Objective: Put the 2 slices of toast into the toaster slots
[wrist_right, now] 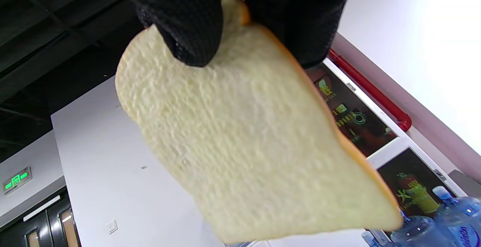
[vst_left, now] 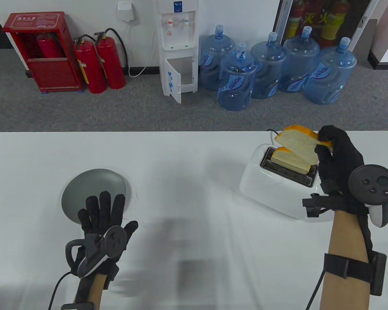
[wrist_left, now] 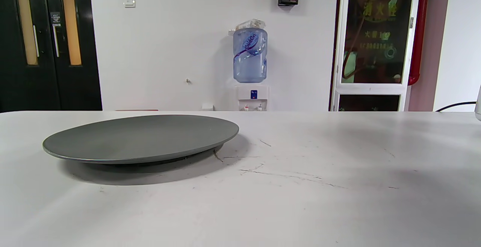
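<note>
A white toaster point(vst_left: 271, 187) stands at the right of the table. One slice of toast point(vst_left: 286, 159) stands in its far slot, sticking up. Above the toaster my right hand point(vst_left: 334, 155) pinches a second slice point(vst_left: 299, 143), tilted over the slots. The right wrist view is filled by that slice point(wrist_right: 248, 141) with my thumb point(wrist_right: 188, 25) pressed on its face. My left hand point(vst_left: 105, 214) lies flat with straight fingers on the table at the near edge of a grey plate point(vst_left: 90, 187), holding nothing. The plate point(wrist_left: 142, 138) is bare in the left wrist view.
The toaster's black cord point(vst_left: 273, 131) runs off the table's far edge. Behind the table on the floor stand several blue water bottles point(vst_left: 271, 71), a water dispenser point(vst_left: 179, 48) and red fire extinguishers point(vst_left: 98, 64).
</note>
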